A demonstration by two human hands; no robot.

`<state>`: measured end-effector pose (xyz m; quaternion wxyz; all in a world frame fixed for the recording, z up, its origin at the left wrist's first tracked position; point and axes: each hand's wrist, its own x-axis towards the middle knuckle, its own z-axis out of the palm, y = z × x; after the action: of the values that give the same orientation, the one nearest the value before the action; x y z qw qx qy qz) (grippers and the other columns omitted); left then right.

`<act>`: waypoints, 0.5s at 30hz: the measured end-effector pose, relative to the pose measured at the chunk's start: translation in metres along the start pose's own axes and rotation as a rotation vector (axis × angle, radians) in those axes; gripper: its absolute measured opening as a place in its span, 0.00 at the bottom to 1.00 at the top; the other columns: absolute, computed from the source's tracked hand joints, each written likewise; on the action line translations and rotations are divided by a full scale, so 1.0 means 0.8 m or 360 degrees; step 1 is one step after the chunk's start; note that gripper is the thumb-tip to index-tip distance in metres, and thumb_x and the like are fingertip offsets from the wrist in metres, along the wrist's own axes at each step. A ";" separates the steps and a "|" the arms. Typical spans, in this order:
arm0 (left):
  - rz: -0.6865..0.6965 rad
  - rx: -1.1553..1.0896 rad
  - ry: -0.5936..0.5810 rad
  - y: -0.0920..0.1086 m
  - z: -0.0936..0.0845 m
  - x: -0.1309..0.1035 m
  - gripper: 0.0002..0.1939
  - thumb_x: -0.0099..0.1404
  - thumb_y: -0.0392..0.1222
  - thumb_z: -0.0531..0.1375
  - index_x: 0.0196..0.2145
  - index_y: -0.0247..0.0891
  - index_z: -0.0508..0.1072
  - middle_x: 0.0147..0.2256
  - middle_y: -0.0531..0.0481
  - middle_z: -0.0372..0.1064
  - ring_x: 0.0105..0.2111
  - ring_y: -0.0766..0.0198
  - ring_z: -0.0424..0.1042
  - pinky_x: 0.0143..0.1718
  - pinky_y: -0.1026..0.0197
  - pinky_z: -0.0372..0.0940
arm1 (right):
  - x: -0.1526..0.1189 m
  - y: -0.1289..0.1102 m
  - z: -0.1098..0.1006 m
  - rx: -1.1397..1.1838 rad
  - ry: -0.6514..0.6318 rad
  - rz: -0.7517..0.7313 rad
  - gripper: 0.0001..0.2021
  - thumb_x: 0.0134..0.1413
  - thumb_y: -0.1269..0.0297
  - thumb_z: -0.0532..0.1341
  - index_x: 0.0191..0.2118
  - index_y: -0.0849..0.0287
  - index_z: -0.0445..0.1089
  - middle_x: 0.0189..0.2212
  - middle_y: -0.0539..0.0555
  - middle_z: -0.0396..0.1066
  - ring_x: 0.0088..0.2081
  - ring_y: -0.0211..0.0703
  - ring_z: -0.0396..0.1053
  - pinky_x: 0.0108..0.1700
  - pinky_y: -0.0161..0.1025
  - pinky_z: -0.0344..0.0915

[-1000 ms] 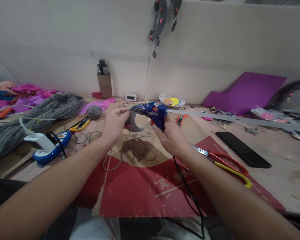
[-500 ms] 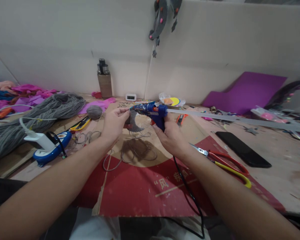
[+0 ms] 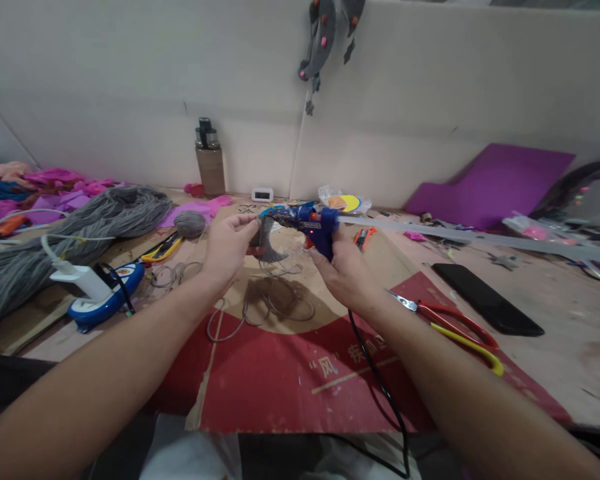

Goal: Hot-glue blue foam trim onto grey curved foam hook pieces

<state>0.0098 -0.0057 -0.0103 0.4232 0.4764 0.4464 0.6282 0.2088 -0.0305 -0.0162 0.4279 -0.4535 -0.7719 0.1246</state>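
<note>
A blue hot glue gun (image 3: 322, 233) is gripped by its handle in my right hand (image 3: 349, 268), its nozzle pointing left. A long, clear glue stick (image 3: 430, 235) runs out of its back to the right, and a black cord hangs below. My left hand (image 3: 230, 245) pinches a grey crescent-shaped felt piece (image 3: 269, 245) by its upper tip. The gun's nozzle is close to that tip; whether they touch I cannot tell. Beneath both hands, loops of thin grey cord (image 3: 275, 310) lie on the cardboard (image 3: 260, 387).
Red-and-yellow-handled scissors (image 3: 460, 323) and a black phone (image 3: 486, 299) lie at the right. On the left are a blue power strip (image 3: 105, 308), a yellow utility knife (image 3: 163, 247) and grey yarn (image 3: 105, 217). A bottle (image 3: 210, 163) stands against the wall.
The glue gun and my right hand have shifted slightly to the right. The felt crescent has turned a little in my left hand, showing a narrower face.
</note>
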 end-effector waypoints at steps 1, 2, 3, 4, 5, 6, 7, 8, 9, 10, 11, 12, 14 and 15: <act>0.0000 0.0002 0.0005 0.000 0.000 0.000 0.11 0.55 0.41 0.64 0.35 0.33 0.76 0.30 0.48 0.74 0.27 0.66 0.72 0.23 0.64 0.71 | 0.000 0.001 0.000 -0.0010 0.0000 0.0015 0.17 0.58 0.65 0.54 0.53 0.57 0.60 0.41 0.60 0.71 0.41 0.51 0.69 0.46 0.51 0.67; 0.0004 0.0004 0.0009 0.001 0.000 0.001 0.11 0.55 0.41 0.64 0.35 0.33 0.76 0.31 0.48 0.74 0.27 0.66 0.72 0.23 0.64 0.71 | 0.001 0.001 0.000 -0.0019 0.0005 0.0026 0.17 0.58 0.65 0.54 0.53 0.57 0.60 0.41 0.60 0.71 0.40 0.51 0.69 0.46 0.51 0.67; 0.0011 0.0005 0.0011 0.002 0.000 0.001 0.11 0.55 0.42 0.64 0.35 0.33 0.76 0.31 0.48 0.74 0.27 0.66 0.72 0.23 0.65 0.71 | 0.001 0.002 0.000 -0.0027 0.0010 0.0033 0.17 0.58 0.65 0.54 0.53 0.58 0.60 0.41 0.60 0.71 0.40 0.51 0.69 0.46 0.52 0.67; 0.0017 0.0007 0.0014 0.002 0.000 0.001 0.11 0.55 0.42 0.65 0.35 0.33 0.76 0.31 0.48 0.74 0.27 0.66 0.72 0.23 0.65 0.71 | 0.001 0.002 0.000 -0.0033 0.0018 0.0034 0.17 0.58 0.64 0.55 0.53 0.58 0.60 0.41 0.60 0.71 0.40 0.51 0.69 0.45 0.52 0.67; 0.0021 0.0006 0.0015 0.003 0.001 0.000 0.11 0.55 0.42 0.65 0.35 0.33 0.76 0.31 0.48 0.74 0.27 0.66 0.72 0.23 0.65 0.71 | 0.001 0.003 -0.001 -0.0038 0.0026 0.0033 0.17 0.58 0.64 0.55 0.53 0.57 0.60 0.40 0.59 0.71 0.39 0.51 0.69 0.45 0.51 0.67; 0.0023 0.0006 0.0017 0.004 0.001 0.000 0.11 0.55 0.42 0.65 0.35 0.33 0.76 0.31 0.48 0.74 0.26 0.66 0.72 0.23 0.65 0.71 | 0.001 0.003 -0.001 -0.0042 0.0033 0.0030 0.16 0.57 0.64 0.55 0.52 0.57 0.61 0.40 0.59 0.71 0.39 0.51 0.69 0.45 0.51 0.67; 0.0022 0.0005 0.0020 0.004 0.001 0.000 0.11 0.55 0.42 0.65 0.35 0.33 0.76 0.31 0.48 0.74 0.26 0.66 0.72 0.23 0.65 0.71 | 0.001 0.003 -0.001 -0.0045 0.0037 0.0029 0.16 0.57 0.65 0.55 0.52 0.57 0.61 0.40 0.59 0.71 0.39 0.51 0.69 0.45 0.51 0.67; 0.0020 0.0006 0.0023 0.005 0.001 -0.001 0.11 0.55 0.41 0.65 0.35 0.33 0.76 0.31 0.48 0.74 0.26 0.66 0.71 0.23 0.65 0.71 | 0.001 0.002 -0.001 -0.0046 0.0039 0.0028 0.16 0.57 0.65 0.55 0.51 0.58 0.61 0.40 0.60 0.71 0.39 0.51 0.69 0.45 0.51 0.67; 0.0020 0.0005 0.0024 0.005 0.002 -0.001 0.11 0.55 0.41 0.65 0.35 0.32 0.76 0.31 0.48 0.74 0.26 0.67 0.71 0.23 0.65 0.71 | 0.001 0.002 -0.002 -0.0044 0.0039 0.0025 0.16 0.57 0.65 0.55 0.52 0.58 0.61 0.41 0.60 0.71 0.40 0.51 0.69 0.45 0.52 0.67; 0.0023 0.0003 0.0021 0.006 0.002 -0.002 0.11 0.55 0.41 0.65 0.35 0.32 0.76 0.31 0.48 0.74 0.26 0.67 0.71 0.23 0.65 0.71 | 0.000 0.002 -0.002 -0.0038 0.0038 0.0019 0.16 0.57 0.65 0.55 0.52 0.58 0.61 0.41 0.60 0.71 0.40 0.51 0.69 0.45 0.52 0.67; 0.0026 0.0001 0.0015 0.006 0.002 -0.002 0.11 0.55 0.41 0.65 0.35 0.32 0.76 0.31 0.48 0.74 0.26 0.67 0.71 0.23 0.65 0.71 | 0.001 0.002 -0.003 -0.0031 0.0037 0.0013 0.17 0.57 0.65 0.55 0.52 0.58 0.61 0.42 0.61 0.71 0.41 0.52 0.69 0.46 0.52 0.67; 0.0029 0.0003 0.0013 0.006 0.002 -0.002 0.11 0.55 0.41 0.65 0.35 0.32 0.76 0.31 0.48 0.74 0.26 0.67 0.71 0.23 0.65 0.71 | 0.001 0.002 -0.003 -0.0025 0.0037 0.0005 0.17 0.57 0.66 0.55 0.52 0.57 0.61 0.42 0.60 0.71 0.42 0.52 0.69 0.46 0.52 0.67; 0.0036 0.0013 0.0013 0.006 0.001 -0.002 0.11 0.55 0.42 0.65 0.35 0.32 0.76 0.30 0.48 0.74 0.26 0.67 0.71 0.23 0.65 0.71 | 0.001 0.002 -0.003 -0.0019 0.0037 -0.0006 0.17 0.57 0.66 0.55 0.52 0.57 0.62 0.43 0.60 0.71 0.43 0.52 0.69 0.47 0.52 0.67; 0.0042 0.0018 0.0013 0.006 0.001 -0.002 0.11 0.55 0.42 0.65 0.34 0.32 0.76 0.30 0.48 0.74 0.26 0.67 0.71 0.23 0.65 0.71 | 0.001 0.003 -0.004 -0.0020 0.0038 -0.0012 0.17 0.57 0.66 0.55 0.52 0.56 0.62 0.43 0.60 0.71 0.43 0.52 0.69 0.47 0.52 0.67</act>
<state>0.0101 -0.0080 -0.0063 0.4102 0.4821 0.4452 0.6333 0.2121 -0.0291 -0.0153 0.4348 -0.4547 -0.7691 0.1128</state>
